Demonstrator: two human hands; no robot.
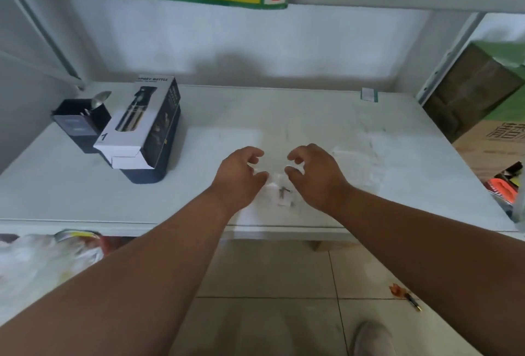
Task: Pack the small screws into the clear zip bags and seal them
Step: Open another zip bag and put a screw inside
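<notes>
Hands meet over the middle of the tabletop (312, 116), a little toward 6 o'clock: the left hand (240, 175) and right hand (316, 175) both have their fingers curled, thumb tips close to the top edge of a clear zip bag (279, 193) that lies flat between them. Each seems to pinch a top corner of the bag, though the plastic is so faint that I cannot tell for sure whether the fingers actually grip it or just hover at it. Inside the bag, or possibly lying on it, are a few small dark screws (284, 191), just toward 6 o'clock of the fingertips. At 3 o'clock of the right hand lies a pale heap of more clear bags (358, 165); whether these are filled or empty is not visible. Judging by this, one bag holds its screws and is at the sealing step, with the zip probably not yet pressed shut; the other bags look like work left to do. No loose pile of screws can be made out. Well off at 9 o'clock stand a bottle box (142, 128) and a dark box (81, 125) with a spoon.
</notes>
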